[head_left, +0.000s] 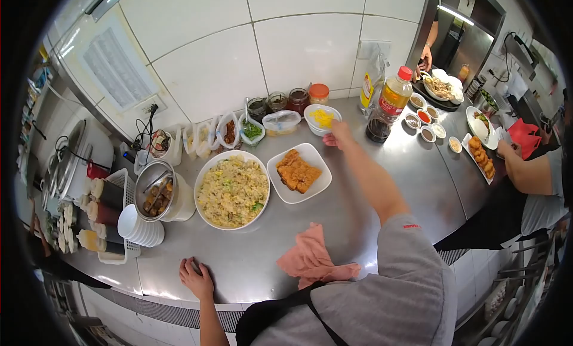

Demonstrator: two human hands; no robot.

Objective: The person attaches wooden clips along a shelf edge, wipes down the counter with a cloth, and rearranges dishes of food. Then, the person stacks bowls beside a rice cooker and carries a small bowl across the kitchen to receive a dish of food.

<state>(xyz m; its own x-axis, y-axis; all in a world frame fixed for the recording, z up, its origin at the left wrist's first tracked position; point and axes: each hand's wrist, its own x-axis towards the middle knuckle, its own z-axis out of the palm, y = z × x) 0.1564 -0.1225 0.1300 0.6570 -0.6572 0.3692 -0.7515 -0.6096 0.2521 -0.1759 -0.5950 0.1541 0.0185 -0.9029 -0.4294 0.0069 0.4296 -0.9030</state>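
The grey shirt (382,301) fills the lower centre. At upper centre, the right hand (340,135) meets the white bowl (316,129) of yellow strips (322,117); its grip cannot be told. The left hand (195,277), empty, loosely spread, rests lower left, probably for balance. Mid-frame, the square dish (323,178) likely sits within easy reach.

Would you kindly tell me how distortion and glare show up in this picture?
Head view: strong wide-angle distortion, with bowed joint lines on the tiled wall and black, rounded corners; also in the head view, bright glare on the steel counter, including beside the pink cloth.
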